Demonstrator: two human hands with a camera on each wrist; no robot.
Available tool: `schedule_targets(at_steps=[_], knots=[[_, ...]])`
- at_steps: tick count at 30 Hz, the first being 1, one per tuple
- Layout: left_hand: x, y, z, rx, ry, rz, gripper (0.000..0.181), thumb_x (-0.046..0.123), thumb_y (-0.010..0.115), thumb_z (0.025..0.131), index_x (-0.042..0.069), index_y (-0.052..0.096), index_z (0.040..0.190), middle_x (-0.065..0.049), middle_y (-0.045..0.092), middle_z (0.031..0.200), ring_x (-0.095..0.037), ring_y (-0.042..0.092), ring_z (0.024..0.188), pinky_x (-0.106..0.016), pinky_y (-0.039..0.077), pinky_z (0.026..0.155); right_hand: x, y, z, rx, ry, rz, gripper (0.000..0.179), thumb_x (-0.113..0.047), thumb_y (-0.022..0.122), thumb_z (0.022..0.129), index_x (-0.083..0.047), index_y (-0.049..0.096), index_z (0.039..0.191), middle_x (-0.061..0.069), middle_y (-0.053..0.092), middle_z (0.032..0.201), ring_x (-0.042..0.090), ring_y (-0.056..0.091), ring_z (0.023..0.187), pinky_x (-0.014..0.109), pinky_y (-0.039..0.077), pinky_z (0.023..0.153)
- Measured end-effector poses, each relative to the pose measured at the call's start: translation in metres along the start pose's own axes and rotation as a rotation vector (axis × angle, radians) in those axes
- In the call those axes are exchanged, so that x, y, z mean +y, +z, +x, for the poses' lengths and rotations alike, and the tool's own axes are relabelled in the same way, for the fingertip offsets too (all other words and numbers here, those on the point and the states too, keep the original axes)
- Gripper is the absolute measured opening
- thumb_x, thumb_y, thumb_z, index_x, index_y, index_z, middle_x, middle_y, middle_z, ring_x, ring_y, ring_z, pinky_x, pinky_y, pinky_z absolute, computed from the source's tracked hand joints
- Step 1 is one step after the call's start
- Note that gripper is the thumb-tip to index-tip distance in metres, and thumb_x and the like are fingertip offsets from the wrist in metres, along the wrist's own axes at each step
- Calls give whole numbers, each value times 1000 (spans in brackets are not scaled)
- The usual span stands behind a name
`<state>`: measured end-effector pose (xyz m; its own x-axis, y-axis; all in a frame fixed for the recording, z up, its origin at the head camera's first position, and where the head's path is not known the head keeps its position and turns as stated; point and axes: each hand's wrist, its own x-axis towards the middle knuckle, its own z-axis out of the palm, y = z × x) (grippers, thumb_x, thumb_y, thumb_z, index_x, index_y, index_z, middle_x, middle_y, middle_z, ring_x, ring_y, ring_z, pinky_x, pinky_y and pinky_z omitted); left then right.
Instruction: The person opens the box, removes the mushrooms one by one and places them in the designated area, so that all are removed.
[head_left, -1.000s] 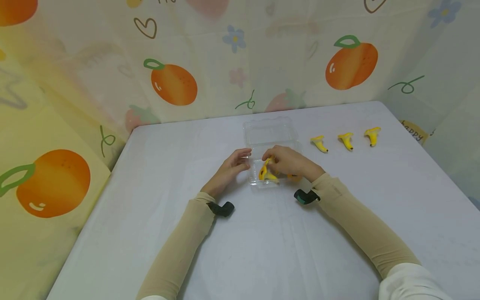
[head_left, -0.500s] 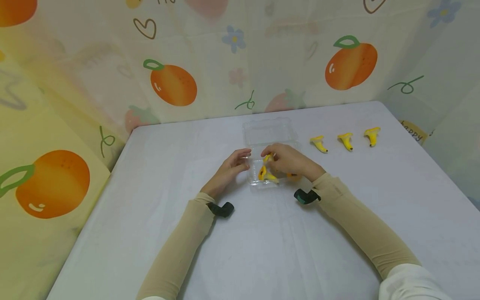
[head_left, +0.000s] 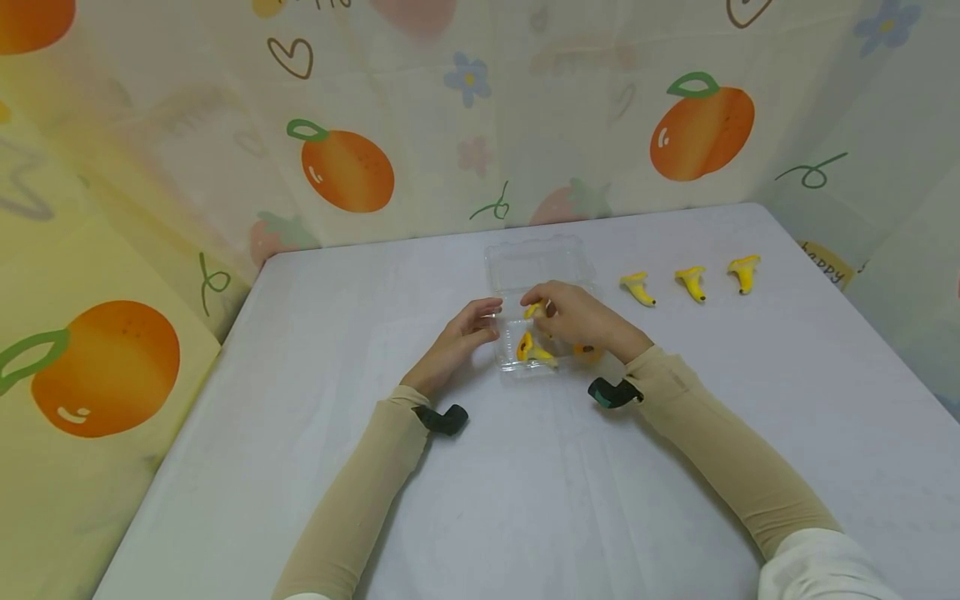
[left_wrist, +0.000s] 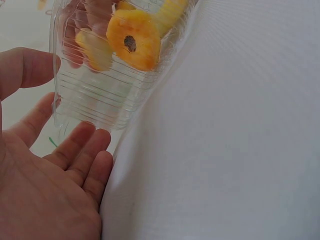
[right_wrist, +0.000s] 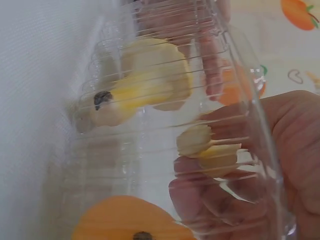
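Note:
A clear plastic clamshell box [head_left: 538,265] lies opened on the white table, its lid folded back. My right hand [head_left: 581,318] reaches into the box and pinches a small yellow mushroom [head_left: 534,311], partly hidden by the fingers. In the right wrist view this mushroom [right_wrist: 218,157] shows through the ribbed wall. Below the hand, another yellow mushroom [head_left: 536,351] lies in the box with its flared cap to the left. A further orange-yellow mushroom [head_left: 587,351] sits at the right end. My left hand [head_left: 452,343] rests with relaxed fingers against the box's left side, fingertips at the rim.
To the right of the box, three yellow mushrooms stand in a row: a near one [head_left: 638,288], a middle one [head_left: 692,283] and a far-right one [head_left: 745,272]. A fruit-printed cloth [head_left: 420,100] hangs behind the table [head_left: 360,275].
My right hand has shifted slightly away from me, toward the back of the box, with the pinched mushroom. The left hand stays at the box's left side.

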<state>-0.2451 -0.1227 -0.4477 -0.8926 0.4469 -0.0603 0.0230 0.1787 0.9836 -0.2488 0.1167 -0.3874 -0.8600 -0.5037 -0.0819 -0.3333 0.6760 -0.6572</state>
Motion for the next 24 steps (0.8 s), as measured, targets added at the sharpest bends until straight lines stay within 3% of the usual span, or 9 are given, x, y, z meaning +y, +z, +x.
schedule_targets(at_steps=[7, 24], knots=[[1, 0, 0, 5, -4, 11, 55, 11, 55, 99, 10, 41, 152, -11, 44, 155, -31, 44, 142, -51, 31, 122, 2, -3, 0, 17, -31, -6, 38, -10, 61, 96, -3, 61, 134, 13, 62, 133, 29, 60, 110, 40, 54, 89], [-1, 1, 0, -1, -11, 13, 56, 11, 55, 99, 11, 40, 153, -10, 44, 156, -30, 43, 143, -52, 30, 122, -1, -9, -4, 29, -7, 27, 31, -14, 60, 97, -8, 64, 128, 10, 61, 129, 29, 58, 112, 42, 53, 92]])
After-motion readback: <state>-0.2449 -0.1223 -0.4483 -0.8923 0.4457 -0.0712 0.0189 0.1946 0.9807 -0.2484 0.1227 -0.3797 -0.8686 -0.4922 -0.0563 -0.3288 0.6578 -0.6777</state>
